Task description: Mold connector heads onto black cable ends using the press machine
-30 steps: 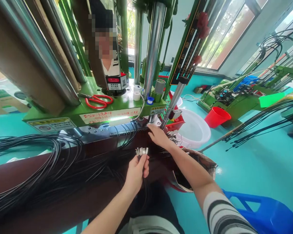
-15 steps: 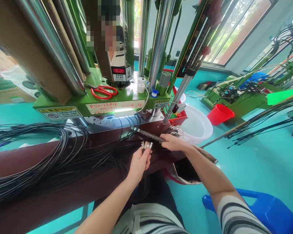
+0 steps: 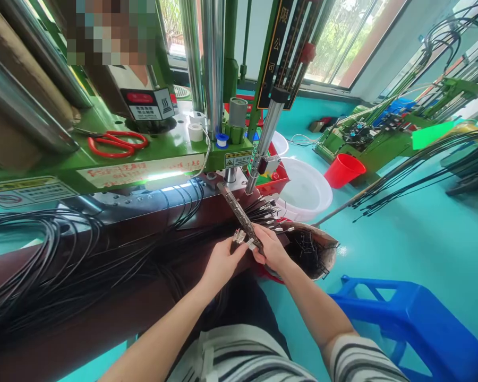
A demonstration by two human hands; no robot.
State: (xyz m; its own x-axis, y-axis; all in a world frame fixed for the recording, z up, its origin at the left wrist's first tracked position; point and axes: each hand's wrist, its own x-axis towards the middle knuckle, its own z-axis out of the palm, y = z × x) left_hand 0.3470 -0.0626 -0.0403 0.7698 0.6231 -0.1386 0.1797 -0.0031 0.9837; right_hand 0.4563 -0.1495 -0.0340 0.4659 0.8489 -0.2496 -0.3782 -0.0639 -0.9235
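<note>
My left hand [image 3: 222,260] is closed on a small bunch of metal cable plugs [image 3: 239,236], their silver tips pointing up. My right hand [image 3: 271,248] grips the near end of a long metal fixture bar [image 3: 236,208], which slants up and away toward the green machine [image 3: 151,159]. The two hands meet in front of the dark red bench front [image 3: 103,276]. Black cables [image 3: 43,249] trail off to the left over the bench. More plug-ended cables [image 3: 269,212] fan out just beyond my right hand.
Red scissors [image 3: 117,143] lie on the machine's green deck beside steel columns. A person stands behind the machine. A box of cable ends [image 3: 314,249], a white basin [image 3: 306,191], a red bucket [image 3: 342,170] and a blue stool [image 3: 406,323] are on the teal floor to the right.
My right hand drew back from the machine with the fixture bar and brought its near end beside the plugs in my left hand. The view swung left and closer.
</note>
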